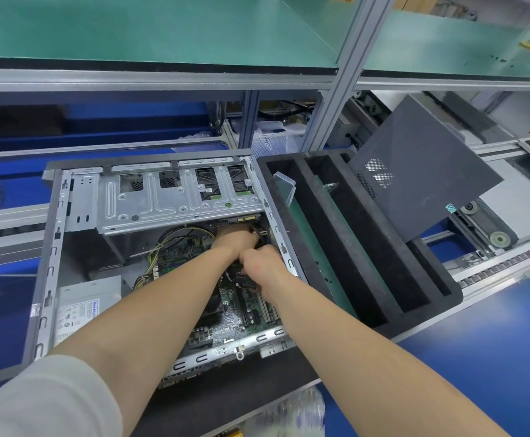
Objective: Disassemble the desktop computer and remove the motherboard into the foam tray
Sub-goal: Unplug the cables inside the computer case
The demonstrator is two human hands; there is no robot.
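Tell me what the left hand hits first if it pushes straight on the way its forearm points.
Probably the black cables at its fingertips, then the underside of the metal drive cage. The left hand already reaches under the cage's edge; depth is unclear.

Bare, dull-silver stamped sheet metal for the computer case (53, 247) and its ribbed drive cage (178, 197). Black, matt, coarse-grained foam for the foam tray (361, 247); dark grey, matt, finely textured panel (421, 159) with perforated vents. Green, slightly glossy motherboard (241, 313); smooth green mat on the shelf (162, 29).

Electronics factory; conveyor line (494, 266); green workbench (162, 29)
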